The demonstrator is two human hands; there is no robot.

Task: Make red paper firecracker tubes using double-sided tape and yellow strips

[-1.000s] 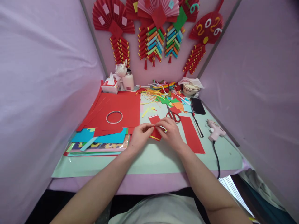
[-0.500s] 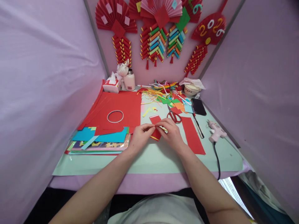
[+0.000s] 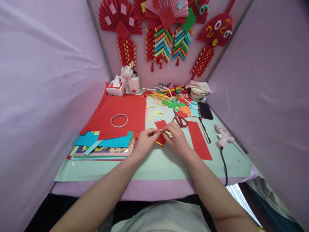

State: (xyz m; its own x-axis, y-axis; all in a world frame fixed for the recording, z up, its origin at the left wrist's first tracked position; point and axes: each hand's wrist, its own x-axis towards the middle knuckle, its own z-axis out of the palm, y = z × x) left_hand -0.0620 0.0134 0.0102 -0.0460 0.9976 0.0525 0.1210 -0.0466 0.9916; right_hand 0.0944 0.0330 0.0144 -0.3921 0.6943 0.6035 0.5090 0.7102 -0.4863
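A small red paper strip (image 3: 160,124) with a yellow edge lies on the pale green mat (image 3: 156,164) in the middle of the table. My left hand (image 3: 145,141) and my right hand (image 3: 177,138) meet over it, fingertips pinched together on the strip and on a thin yellow sliver. Their fingers hide the strip's middle. Red-handled scissors (image 3: 180,120) lie just beyond my right hand. A longer red paper rectangle (image 3: 199,140) lies right of it.
Large red sheets (image 3: 120,112) with a metal ring (image 3: 119,120) lie at the left, over blue and patterned paper (image 3: 103,146). Coloured scraps (image 3: 178,104), a black phone (image 3: 205,110), a bowl (image 3: 198,92), a tissue box (image 3: 115,88), a pink glue gun (image 3: 223,137). Purple cloth walls enclose the table.
The hands have stayed together over the red strip, with the fingertips shifting slightly and a thin yellow sliver now showing between them. The view rose a little after the first frame.
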